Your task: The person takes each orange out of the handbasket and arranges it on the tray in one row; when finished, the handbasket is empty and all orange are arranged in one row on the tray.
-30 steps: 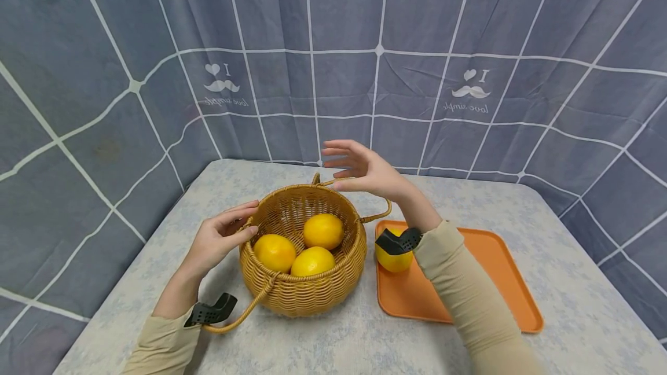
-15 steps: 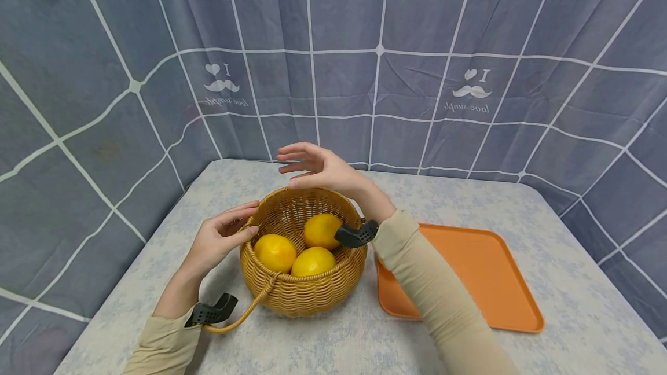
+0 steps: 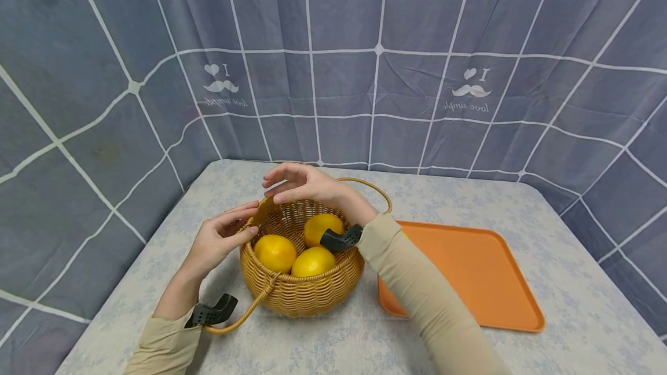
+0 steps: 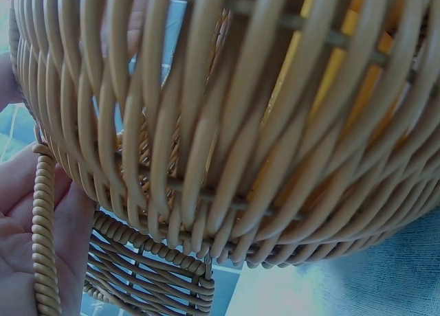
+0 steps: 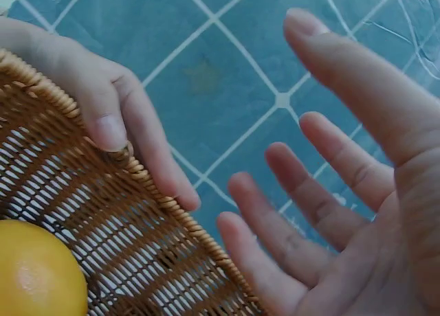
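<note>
A round wicker basket (image 3: 302,297) stands on the table with three yellow, lemon-like fruits inside: one at left (image 3: 275,253), one in front (image 3: 313,261) and one behind (image 3: 320,229). My left hand (image 3: 221,239) grips the basket's left rim, its thumb (image 5: 108,127) over the edge and fingers outside. My right hand (image 3: 307,183) hangs over the far rim, fingers spread and slightly bent, holding nothing in the right wrist view. The left wrist view shows the woven wall (image 4: 206,123) close up, with yellow fruit behind the gaps.
Right of the basket lies an orange tray (image 3: 469,271), partly covered by my right sleeve (image 3: 417,282). One handle (image 3: 250,310) droops at front left; another (image 3: 372,186) arches behind. A grey-blue checked curtain (image 3: 344,85) rises behind the table.
My right hand has moved left across the basket, then lower toward the far rim. My right forearm now covers the yellow fruit seen on the tray earlier. The left hand keeps its place.
</note>
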{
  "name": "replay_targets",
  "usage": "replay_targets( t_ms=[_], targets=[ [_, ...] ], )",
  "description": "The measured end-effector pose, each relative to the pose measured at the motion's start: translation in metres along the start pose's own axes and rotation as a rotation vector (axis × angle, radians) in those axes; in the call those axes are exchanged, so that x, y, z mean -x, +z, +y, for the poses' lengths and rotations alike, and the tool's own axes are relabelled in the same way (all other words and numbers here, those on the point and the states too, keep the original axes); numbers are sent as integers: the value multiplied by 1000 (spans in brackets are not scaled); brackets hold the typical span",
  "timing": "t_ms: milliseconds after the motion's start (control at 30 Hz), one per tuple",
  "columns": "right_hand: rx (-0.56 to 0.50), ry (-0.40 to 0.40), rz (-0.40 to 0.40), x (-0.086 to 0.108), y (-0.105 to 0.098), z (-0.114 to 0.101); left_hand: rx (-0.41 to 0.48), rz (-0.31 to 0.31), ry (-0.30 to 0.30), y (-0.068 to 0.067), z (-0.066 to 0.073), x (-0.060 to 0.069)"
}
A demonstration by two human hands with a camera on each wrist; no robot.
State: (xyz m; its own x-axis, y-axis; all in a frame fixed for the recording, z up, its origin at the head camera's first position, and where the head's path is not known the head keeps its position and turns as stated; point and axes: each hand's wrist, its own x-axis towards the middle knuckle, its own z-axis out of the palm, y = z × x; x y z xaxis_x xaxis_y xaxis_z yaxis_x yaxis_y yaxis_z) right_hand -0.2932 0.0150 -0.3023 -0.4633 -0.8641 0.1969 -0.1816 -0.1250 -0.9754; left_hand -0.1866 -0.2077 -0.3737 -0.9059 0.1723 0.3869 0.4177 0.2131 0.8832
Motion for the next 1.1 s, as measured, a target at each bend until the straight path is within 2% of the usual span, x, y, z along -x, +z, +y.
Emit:
replay_targets(
  t_ms=[267,600,700,967,1100],
  targets=[
    [-40,57,-16,0,0,14,-4,5,-16,0,0,1],
    [24,205,-82,-1,3,25,-13,9,-1,1,2,1],
    [66,243,-113,-1,3,29,-8,4,11,1,2,1],
    [268,315,-168,-3,6,35,-6,7,27,2,2,1],
    [327,331,-199,-5,9,37,-15,9,26,1,1,1]
  ],
)
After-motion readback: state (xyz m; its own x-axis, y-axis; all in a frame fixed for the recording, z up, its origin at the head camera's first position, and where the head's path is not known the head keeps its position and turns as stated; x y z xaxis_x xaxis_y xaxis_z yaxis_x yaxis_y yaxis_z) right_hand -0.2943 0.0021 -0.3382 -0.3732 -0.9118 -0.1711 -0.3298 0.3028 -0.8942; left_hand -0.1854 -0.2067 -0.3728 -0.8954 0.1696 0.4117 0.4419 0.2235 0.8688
